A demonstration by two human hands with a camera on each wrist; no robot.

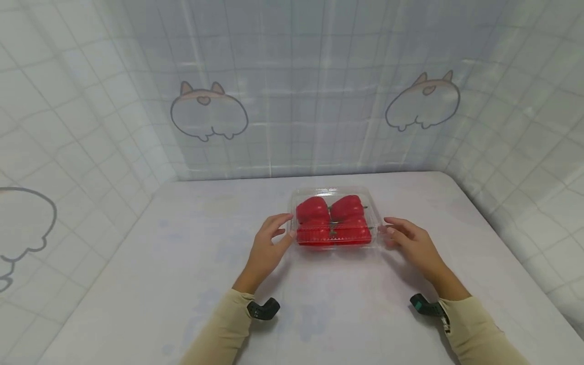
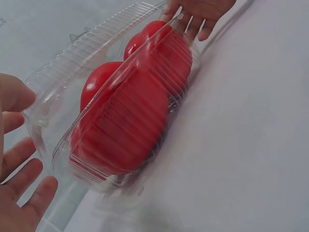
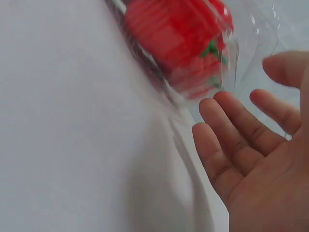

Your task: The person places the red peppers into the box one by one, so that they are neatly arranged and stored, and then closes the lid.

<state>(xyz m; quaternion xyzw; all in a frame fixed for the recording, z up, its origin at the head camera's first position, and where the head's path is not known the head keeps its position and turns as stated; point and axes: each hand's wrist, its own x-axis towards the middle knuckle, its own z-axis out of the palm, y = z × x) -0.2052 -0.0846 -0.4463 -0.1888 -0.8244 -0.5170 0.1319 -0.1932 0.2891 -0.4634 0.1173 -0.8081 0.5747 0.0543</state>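
Note:
A clear plastic clamshell box sits on the table with its lid over several red bell peppers. Green stems show through its wall in the right wrist view. Beside the box's left side is my left hand, fingers spread and fairly straight, with the fingertips close to the lid's corner; whether they touch it I cannot tell. On the other side my right hand has its palm turned toward the box. Its loosely bent fingers hold nothing and lie close to the box's corner.
The white table carries the box near its back edge. A pale curtain with a grid and cartoon animal drawings hangs behind and along both sides. Each wrist wears a dark band, the left band and the right band.

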